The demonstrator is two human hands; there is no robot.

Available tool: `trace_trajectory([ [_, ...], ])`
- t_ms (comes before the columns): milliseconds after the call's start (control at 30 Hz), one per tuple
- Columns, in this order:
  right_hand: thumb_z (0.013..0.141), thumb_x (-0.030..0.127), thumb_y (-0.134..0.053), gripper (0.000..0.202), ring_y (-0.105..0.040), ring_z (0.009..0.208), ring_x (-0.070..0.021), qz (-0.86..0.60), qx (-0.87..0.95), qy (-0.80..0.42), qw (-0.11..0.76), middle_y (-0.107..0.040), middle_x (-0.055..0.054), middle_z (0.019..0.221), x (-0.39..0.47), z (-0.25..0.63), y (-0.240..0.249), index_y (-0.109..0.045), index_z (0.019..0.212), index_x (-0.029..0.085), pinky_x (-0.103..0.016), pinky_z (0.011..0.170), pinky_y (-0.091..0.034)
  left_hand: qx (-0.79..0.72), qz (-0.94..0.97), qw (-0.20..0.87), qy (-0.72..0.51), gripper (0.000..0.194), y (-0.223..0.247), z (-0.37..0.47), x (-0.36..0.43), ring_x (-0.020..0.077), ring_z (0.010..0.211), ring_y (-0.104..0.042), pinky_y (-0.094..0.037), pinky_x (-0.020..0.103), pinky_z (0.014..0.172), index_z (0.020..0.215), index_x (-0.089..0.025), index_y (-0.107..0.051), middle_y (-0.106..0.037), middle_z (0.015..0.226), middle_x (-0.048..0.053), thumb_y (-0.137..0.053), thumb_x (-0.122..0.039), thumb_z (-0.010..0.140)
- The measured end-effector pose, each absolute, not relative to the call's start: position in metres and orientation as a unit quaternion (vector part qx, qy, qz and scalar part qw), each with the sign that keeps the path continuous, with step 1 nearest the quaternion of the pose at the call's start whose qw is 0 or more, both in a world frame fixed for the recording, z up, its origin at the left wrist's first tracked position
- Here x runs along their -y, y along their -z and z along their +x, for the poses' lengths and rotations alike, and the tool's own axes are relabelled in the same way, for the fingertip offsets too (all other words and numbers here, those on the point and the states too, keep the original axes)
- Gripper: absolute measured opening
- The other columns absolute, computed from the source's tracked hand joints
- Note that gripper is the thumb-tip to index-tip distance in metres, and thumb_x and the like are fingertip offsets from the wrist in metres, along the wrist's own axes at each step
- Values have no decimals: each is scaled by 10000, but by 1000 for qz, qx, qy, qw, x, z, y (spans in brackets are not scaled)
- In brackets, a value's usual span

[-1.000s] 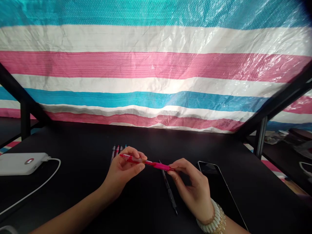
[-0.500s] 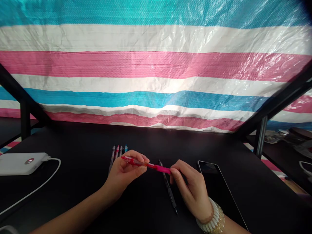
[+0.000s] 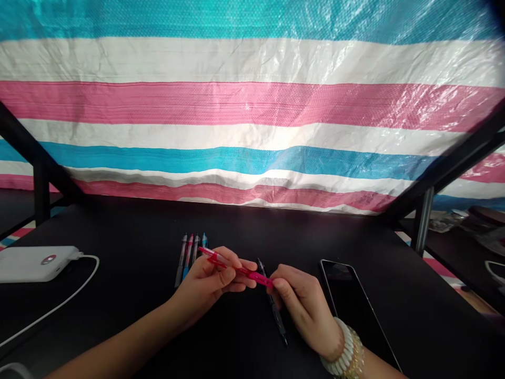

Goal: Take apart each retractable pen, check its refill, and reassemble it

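Observation:
A red pen with a pink grip (image 3: pixel 260 278) is held between both hands above the black table (image 3: pixel 130 231). My left hand (image 3: pixel 215 276) is closed on its red barrel, fingers and thumb pinching it. The pink end sits between the thumb and fingers of my right hand (image 3: pixel 302 300), which wears bracelets at the wrist. Beneath the held pen, a black pen (image 3: pixel 278 316) lies on the table, partly hidden. Several pens (image 3: pixel 189 252) lie side by side just beyond my left hand.
At the far left is a white power bank (image 3: pixel 35 264) with a white cable (image 3: pixel 65 310). A dark phone (image 3: pixel 355 310) lies beside my right hand. Black bars (image 3: pixel 424 226) rise at both sides, with a striped sheet (image 3: pixel 236 105) behind the table.
My left hand has shifted slightly right along the pen, its fingers spread further toward the pink end. My right hand has moved slightly left and down, and the pen tilts more steeply.

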State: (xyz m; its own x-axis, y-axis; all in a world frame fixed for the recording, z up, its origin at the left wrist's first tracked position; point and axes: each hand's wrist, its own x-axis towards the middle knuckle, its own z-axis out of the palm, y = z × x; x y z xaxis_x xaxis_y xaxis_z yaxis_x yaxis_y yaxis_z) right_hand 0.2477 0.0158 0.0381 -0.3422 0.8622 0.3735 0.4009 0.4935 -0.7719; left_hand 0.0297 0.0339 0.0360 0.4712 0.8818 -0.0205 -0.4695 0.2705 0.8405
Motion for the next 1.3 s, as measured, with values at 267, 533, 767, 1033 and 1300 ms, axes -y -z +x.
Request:
trace_trajectory([
  [267,934,173,-591,229,-626,730,-130,-431,747,-238,446,-660,5,881,-17,245,-33,-548,1148,241,-234,675,-499,-267,343,747,-504,58,-34,28,-41,139,879,-736,-557,178,799,897,-194,-707,-759,1074,45,-726,-203,843],
  [533,973,202,-524,102,-574,660,-139,-437,759,-195,441,-603,-2,770,-16,248,-36,-590,896,207,-256,612,-448,-268,337,762,-484,63,-34,32,-38,144,877,-741,-565,173,779,874,-185,-702,-747,1122,63,-738,-218,834],
  [767,982,236,-514,91,-584,698,-149,-433,770,-213,417,-619,-8,797,-17,247,-36,-601,980,209,-260,632,-451,-269,349,751,-492,55,-36,30,-37,144,880,-740,-561,179,793,885,-185,-698,-747,1121,69,-726,-209,845],
  [1033,984,198,-488,126,-546,660,-144,-422,783,-193,414,-581,-6,761,-17,249,-38,-581,899,203,-263,600,-421,-271,353,753,-485,52,-38,31,-38,147,881,-739,-555,191,801,872,-180,-692,-744,1126,80,-717,-222,854],
  [1300,968,212,-536,52,-563,696,-157,-427,780,-189,416,-608,-22,808,-16,248,-38,-584,949,201,-270,625,-436,-273,365,743,-490,44,-37,30,-36,143,868,-736,-546,195,794,886,-190,-708,-745,1127,72,-714,-220,855],
])
